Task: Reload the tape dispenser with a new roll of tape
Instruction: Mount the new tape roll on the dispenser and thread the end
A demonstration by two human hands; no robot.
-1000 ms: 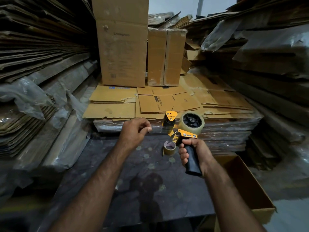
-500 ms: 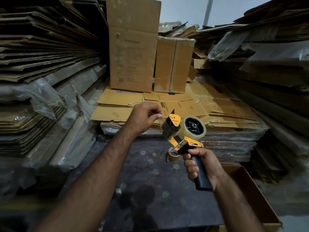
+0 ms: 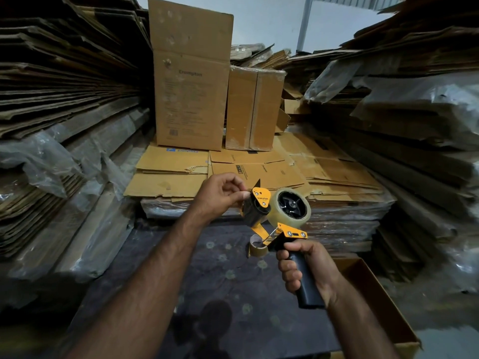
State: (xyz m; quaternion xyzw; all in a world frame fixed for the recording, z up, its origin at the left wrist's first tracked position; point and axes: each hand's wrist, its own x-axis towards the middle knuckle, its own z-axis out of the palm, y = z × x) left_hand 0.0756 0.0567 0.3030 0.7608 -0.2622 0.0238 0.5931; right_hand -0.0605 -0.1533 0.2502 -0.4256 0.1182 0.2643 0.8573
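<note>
My right hand [image 3: 305, 265] grips the black handle of a yellow and black tape dispenser [image 3: 261, 206], held up above the dark table [image 3: 207, 281]. A full roll of clear tape [image 3: 291, 207] sits on the dispenser's hub. My left hand [image 3: 220, 194] is at the dispenser's front end, thumb and forefinger pinched together at the roller and yellow guard; whether they hold the tape's end is too small to tell. An empty brown tape core [image 3: 258, 246] lies on the table just below the dispenser.
Flattened cardboard [image 3: 259, 172] is stacked behind the table, with two upright cartons [image 3: 191, 81] on it. Tall piles of flat cardboard and plastic wrap stand on both sides. An open cardboard box [image 3: 375, 294] sits at the lower right.
Both hands rose. The dispenser was lifted off the table area, and my left hand moved right and came to its front end.
</note>
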